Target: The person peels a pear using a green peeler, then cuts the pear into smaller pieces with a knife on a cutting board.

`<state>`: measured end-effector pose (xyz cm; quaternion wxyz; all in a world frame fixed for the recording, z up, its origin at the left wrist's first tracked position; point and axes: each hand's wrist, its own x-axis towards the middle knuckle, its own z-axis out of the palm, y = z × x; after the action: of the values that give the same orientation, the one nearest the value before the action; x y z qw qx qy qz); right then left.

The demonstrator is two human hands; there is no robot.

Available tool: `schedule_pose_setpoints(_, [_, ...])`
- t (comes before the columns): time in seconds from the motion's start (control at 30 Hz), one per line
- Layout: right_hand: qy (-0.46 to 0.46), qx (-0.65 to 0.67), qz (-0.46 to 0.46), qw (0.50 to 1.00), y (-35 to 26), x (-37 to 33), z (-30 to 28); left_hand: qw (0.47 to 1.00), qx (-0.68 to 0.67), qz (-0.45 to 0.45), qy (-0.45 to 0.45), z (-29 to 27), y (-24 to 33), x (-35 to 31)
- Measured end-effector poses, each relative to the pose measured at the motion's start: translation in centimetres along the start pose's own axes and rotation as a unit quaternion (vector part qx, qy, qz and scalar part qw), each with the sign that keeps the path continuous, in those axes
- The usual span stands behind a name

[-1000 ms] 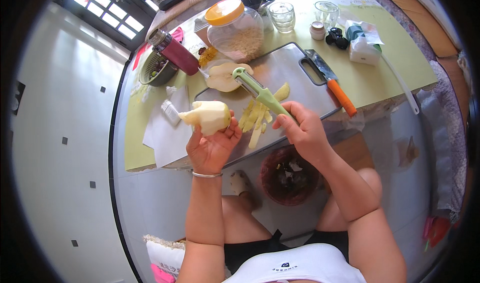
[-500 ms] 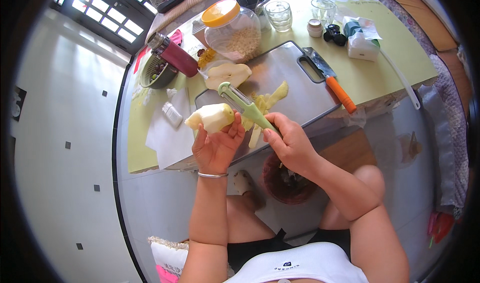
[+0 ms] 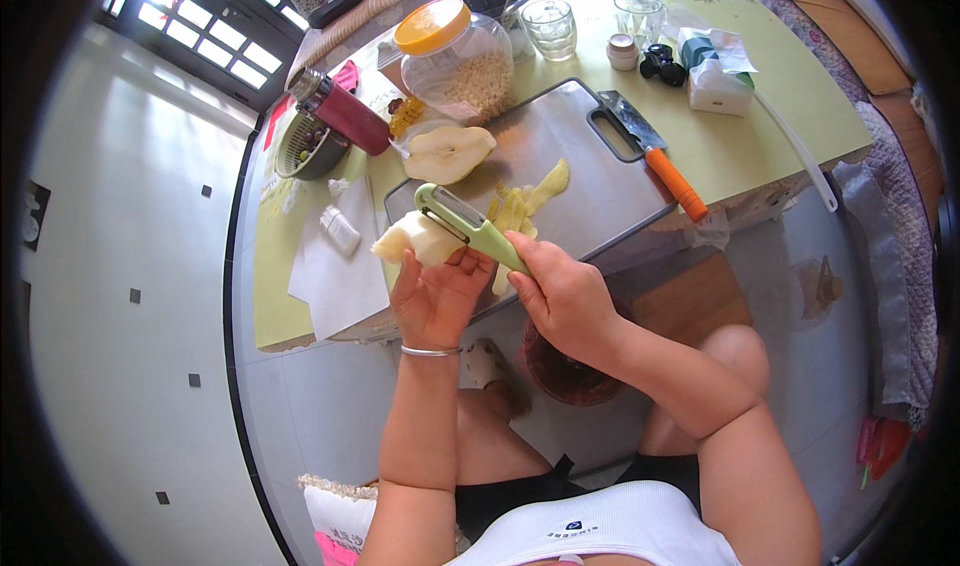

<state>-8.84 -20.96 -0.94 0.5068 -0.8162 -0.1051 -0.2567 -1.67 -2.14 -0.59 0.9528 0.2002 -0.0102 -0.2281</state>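
My left hand holds a piece of pale, mostly peeled pear above the near left corner of the metal cutting board. In my right hand is a light green peeler, its fingers wrapped round the handle. The peeler's head lies over the pear's right side, hiding part of it; whether the blade touches the flesh I cannot tell. A cut pear half, face up, rests at the board's far left. Yellow-green peelings are heaped on the board behind the peeler.
A knife with an orange handle lies at the board's right edge. Beyond stand a yellow-lidded jar, a pink flask, a basket and glasses. Below the table edge is a dark red bin.
My right hand has brought the peeler left and slightly down, so its head now overlaps the pear. The left hand has barely moved, still holding the pear.
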Motion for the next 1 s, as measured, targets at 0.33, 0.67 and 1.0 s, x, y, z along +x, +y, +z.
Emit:
schedule_pose_setpoints(0.33, [0.033, -0.045, -0.059, 0.997, 1.2, 0.3, 0.0, 0.999, 0.016, 0.013, -0.027, 0.2, -0.4, -0.1])
schedule_pose_setpoints(0.67, [0.038, -0.082, -0.07, 0.993, 2.1, 0.6, -0.4, 0.997, 0.029, 0.004, -0.064, -0.3, -0.1, 0.1])
schedule_pose_setpoints(1.0, [0.04, -0.087, -0.059, 0.994, 2.0, 1.0, -0.9, 0.996, 0.029, -0.011, -0.087, -0.4, 0.5, 0.5])
